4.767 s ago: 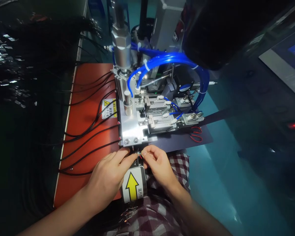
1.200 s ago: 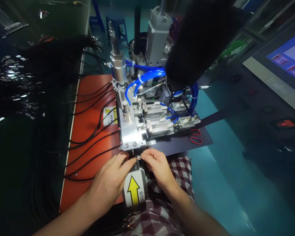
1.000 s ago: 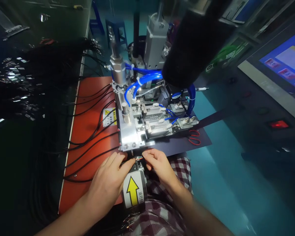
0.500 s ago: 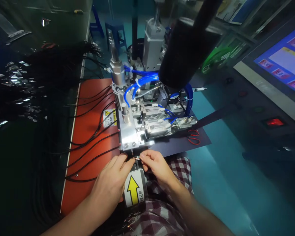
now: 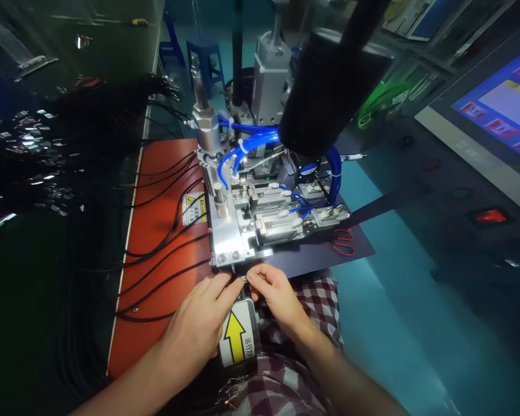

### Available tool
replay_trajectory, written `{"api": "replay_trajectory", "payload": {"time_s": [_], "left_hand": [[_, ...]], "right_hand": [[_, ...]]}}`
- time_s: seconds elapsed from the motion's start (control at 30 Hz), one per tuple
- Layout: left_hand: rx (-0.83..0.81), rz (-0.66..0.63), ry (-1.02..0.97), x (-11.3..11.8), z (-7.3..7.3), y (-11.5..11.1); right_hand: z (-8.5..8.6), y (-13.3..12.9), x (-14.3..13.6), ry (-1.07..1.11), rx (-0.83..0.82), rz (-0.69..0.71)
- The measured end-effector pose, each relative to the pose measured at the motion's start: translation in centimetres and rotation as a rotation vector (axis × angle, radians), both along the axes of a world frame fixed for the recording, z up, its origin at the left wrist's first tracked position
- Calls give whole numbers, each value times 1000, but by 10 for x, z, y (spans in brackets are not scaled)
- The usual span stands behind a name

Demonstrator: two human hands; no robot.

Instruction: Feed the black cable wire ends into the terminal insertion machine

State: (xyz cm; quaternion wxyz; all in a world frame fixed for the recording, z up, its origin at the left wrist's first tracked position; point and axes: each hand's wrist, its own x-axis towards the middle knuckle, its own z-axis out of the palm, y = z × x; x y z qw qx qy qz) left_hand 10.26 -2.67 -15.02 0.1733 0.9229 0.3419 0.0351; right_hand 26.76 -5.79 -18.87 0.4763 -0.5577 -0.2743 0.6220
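My left hand point(image 5: 205, 306) is closed in a pinch at the front end of the metal machine point(image 5: 227, 240). Its thumb and fingertips meet my right hand point(image 5: 276, 292), which is also pinched shut. Between the two sets of fingertips shows a tiny shiny piece point(image 5: 245, 279), too small and too covered to name. Just below the fingers is a white label with a yellow arrow point(image 5: 234, 341), on a block that the left hand partly hides. Several black cables point(image 5: 169, 271) run from the machine's left edge across the orange-red surface.
A dark bundle of cables point(image 5: 34, 156) with shiny ends lies at the left. Above the machine hangs a black cylinder point(image 5: 329, 98). Red-handled scissors point(image 5: 344, 242) rest on the dark plate to the right. A touch screen point(image 5: 502, 104) stands at far right.
My left thumb and fingertips have shifted slightly right, closer to the right fingertips, covering more of the small piece. The right hand has barely moved.
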Motion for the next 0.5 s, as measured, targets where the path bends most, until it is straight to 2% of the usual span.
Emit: {"api": "replay_trajectory", "payload": {"time_s": [0.27, 0.37, 0.5], "left_hand": [[2, -6, 203, 9, 5, 2], [4, 2, 203, 10, 5, 1], [13, 19, 129, 9, 2, 0]], "right_hand": [[1, -1, -1, -50, 13, -25], [1, 0, -2, -29, -3, -47], [1, 1, -1, 107, -51, -25]]}}
